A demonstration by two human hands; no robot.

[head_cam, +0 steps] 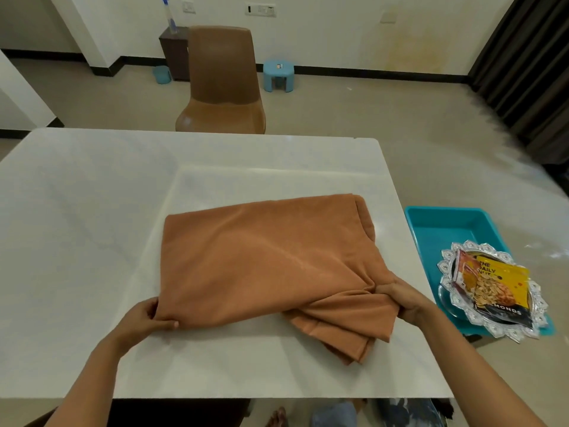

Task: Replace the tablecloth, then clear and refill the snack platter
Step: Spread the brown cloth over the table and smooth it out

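Observation:
A folded orange-brown tablecloth [261,257] lies on the white table [92,211], toward its near right part. My left hand [147,317] pinches the cloth's near left corner. My right hand [403,298] grips a bunched fold at the cloth's near right side. To the right of the table, a silver scalloped snack platter [449,266] rests on a teal tray [446,226]. A yellow and black packet of almonds [492,288] lies on the platter.
A brown chair [221,84] stands at the table's far edge. Behind it are a small blue stool [278,73], a dark cabinet [175,50] with a spray bottle [169,16], and a small blue bin [161,73]. Dark curtains [529,63] hang at the right.

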